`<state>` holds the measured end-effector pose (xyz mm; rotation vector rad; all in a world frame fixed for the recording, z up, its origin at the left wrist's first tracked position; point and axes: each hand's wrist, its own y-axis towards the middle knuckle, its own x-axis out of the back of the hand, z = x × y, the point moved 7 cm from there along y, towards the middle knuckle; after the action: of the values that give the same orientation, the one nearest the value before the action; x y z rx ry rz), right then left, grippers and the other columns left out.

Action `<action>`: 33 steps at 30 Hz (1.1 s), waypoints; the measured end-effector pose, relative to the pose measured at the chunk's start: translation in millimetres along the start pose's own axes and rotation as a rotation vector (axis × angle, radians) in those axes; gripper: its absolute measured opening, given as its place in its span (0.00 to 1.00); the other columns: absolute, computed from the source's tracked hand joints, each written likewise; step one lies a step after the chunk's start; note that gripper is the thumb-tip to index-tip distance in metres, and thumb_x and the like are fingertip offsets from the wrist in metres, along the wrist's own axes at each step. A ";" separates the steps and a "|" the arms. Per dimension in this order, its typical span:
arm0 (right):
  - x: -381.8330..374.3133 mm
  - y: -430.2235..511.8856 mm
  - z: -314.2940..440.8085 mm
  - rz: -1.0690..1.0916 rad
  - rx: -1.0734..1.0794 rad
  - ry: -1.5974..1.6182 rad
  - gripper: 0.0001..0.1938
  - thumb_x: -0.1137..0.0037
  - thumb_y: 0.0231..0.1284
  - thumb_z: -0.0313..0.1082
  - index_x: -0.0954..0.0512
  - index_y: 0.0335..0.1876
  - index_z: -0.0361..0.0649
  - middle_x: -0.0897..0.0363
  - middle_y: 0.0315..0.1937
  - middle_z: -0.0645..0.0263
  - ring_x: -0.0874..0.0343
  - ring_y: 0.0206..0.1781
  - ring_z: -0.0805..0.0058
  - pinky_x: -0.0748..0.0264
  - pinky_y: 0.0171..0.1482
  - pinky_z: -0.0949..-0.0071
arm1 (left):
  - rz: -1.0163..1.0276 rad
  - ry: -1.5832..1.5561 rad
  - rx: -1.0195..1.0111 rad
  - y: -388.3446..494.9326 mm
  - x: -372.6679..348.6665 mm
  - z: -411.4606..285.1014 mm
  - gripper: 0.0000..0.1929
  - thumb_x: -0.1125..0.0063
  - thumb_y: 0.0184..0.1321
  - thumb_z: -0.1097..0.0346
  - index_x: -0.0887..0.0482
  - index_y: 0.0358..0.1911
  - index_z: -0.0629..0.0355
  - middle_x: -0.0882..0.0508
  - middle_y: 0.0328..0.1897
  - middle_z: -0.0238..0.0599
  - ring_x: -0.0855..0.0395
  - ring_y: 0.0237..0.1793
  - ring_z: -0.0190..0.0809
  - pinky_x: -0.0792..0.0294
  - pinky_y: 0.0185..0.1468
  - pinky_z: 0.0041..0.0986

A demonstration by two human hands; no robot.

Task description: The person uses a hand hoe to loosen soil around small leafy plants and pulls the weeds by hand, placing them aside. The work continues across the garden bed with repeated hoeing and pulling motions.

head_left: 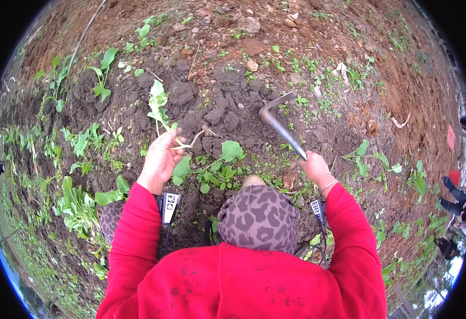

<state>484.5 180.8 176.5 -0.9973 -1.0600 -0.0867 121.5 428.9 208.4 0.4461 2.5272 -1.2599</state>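
Observation:
My left hand (163, 159) is closed around the stem of an uprooted leafy seedling (158, 103); its leaves point up and away, and its pale root end sticks out to the right. My right hand (316, 169) grips the handle of a metal hand hoe (283, 129), whose bent blade is raised over or rests near the loosened soil; the contact cannot be told. Between my hands, a broad-leaved seedling (232, 151) grows among small green weeds (221, 175). Dark, broken clods (215, 115) lie beyond it.
A heap of leafy greens (75, 205) lies beside my left forearm. More seedlings (103, 75) stand at the upper left and on the right (362, 163). My knee in leopard-print cloth (259, 217) is just below the weeds. Stones (250, 24) and reddish soil lie farther off. Dark-clothed legs (454, 195) show at the right rim.

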 end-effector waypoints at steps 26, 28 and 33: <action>80.1 3.1 36.8 -0.237 0.171 0.412 0.15 0.42 0.58 0.41 0.23 0.39 0.34 0.21 0.26 0.50 0.18 0.29 0.62 0.23 0.36 0.64 | -0.080 -0.037 -0.068 22.1 23.8 -1.7 0.11 0.45 0.66 0.58 0.21 0.45 0.55 0.19 0.30 0.28 0.28 0.21 0.25 0.40 0.22 0.15; 127.9 11.7 65.1 -0.423 0.226 0.566 0.15 0.43 0.59 0.42 0.25 0.38 0.34 0.25 0.21 0.59 0.24 0.25 0.74 0.27 0.31 0.70 | -0.099 -0.016 -0.043 22.6 22.6 2.3 0.11 0.45 0.67 0.59 0.21 0.46 0.55 0.19 0.31 0.29 0.29 0.19 0.25 0.40 0.21 0.15; 119.9 45.9 109.4 -0.790 0.481 0.839 0.13 0.44 0.64 0.40 0.29 0.37 0.37 0.25 0.24 0.61 0.27 0.23 0.70 0.28 0.28 0.64 | -0.094 -0.076 -0.083 20.4 21.9 1.1 0.10 0.46 0.67 0.60 0.21 0.45 0.55 0.19 0.31 0.31 0.27 0.20 0.26 0.40 0.20 0.15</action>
<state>495.7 331.8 250.7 -0.0147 -0.5778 -0.7867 109.6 442.8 184.8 0.2584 2.5510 -1.1757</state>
